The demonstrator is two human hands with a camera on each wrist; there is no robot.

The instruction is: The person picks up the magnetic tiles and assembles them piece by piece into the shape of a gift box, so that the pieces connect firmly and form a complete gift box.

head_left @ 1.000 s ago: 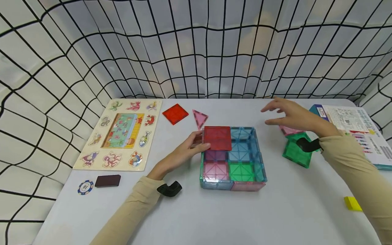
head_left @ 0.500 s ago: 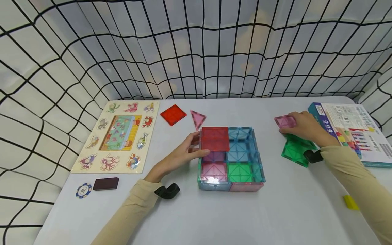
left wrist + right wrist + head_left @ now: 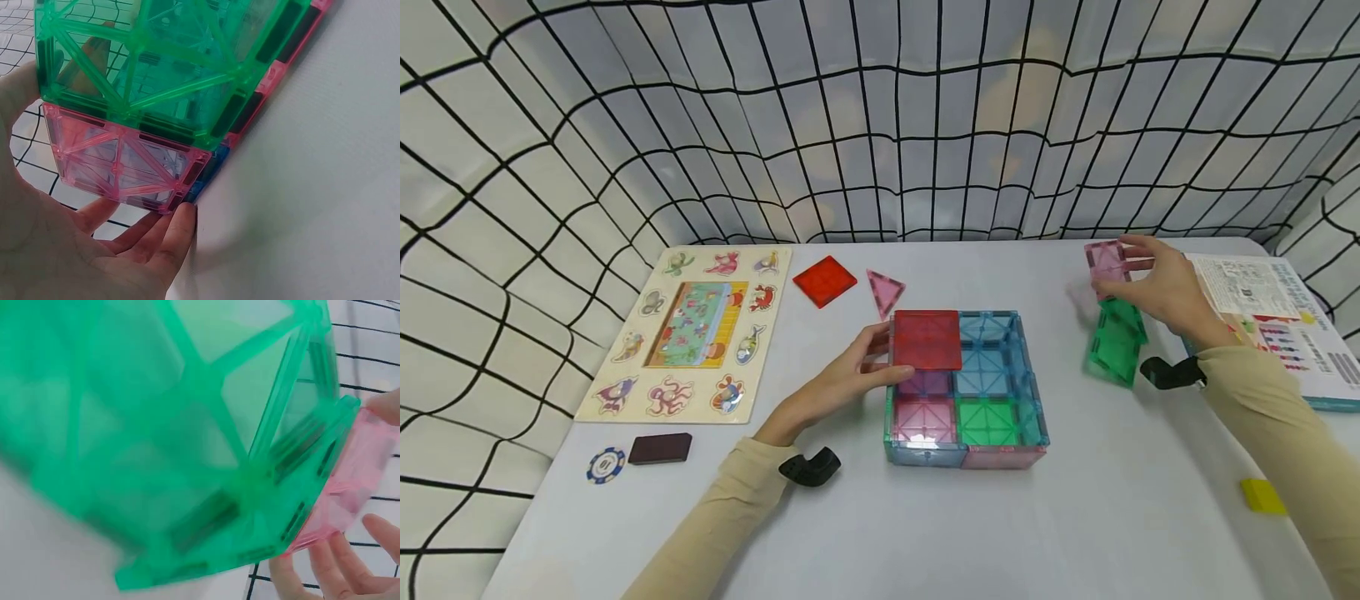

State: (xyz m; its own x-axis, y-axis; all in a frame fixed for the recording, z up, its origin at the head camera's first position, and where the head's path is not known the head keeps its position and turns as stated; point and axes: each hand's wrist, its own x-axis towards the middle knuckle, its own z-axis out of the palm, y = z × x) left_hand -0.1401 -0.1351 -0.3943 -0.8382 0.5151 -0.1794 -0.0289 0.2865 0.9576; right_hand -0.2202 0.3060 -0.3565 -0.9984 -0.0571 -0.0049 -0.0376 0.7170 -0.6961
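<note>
A shallow square box of translucent magnetic tiles [image 3: 1003, 457] sits mid-table in the head view, with a red square tile [image 3: 927, 337] over its back left corner. My left hand [image 3: 853, 371] grips the box's left side, thumb at the top edge. In the left wrist view, its fingers reach under a pink wall tile [image 3: 115, 165] beside a green one [image 3: 181, 94]. My right hand [image 3: 1176, 292] pinches a pink magnetic tile [image 3: 1107, 260] at the right. Green tiles [image 3: 1116, 342] hang from it, tilted; close up, green panels [image 3: 200, 381] meet the pink tile [image 3: 340, 487] at an edge.
A red tile [image 3: 824, 282] and a pink triangle tile [image 3: 886, 292] lie behind the box. To the left are a sea-animal puzzle board [image 3: 760, 350], a poker chip [image 3: 606, 466] and a dark block [image 3: 659, 448]. A printed box [image 3: 1300, 333] and a yellow block [image 3: 1262, 497] are at right.
My right hand has reached right, taken hold of the pink tile and raised it, and the green tiles have tilted up with it. My left hand has stayed at the box.
</note>
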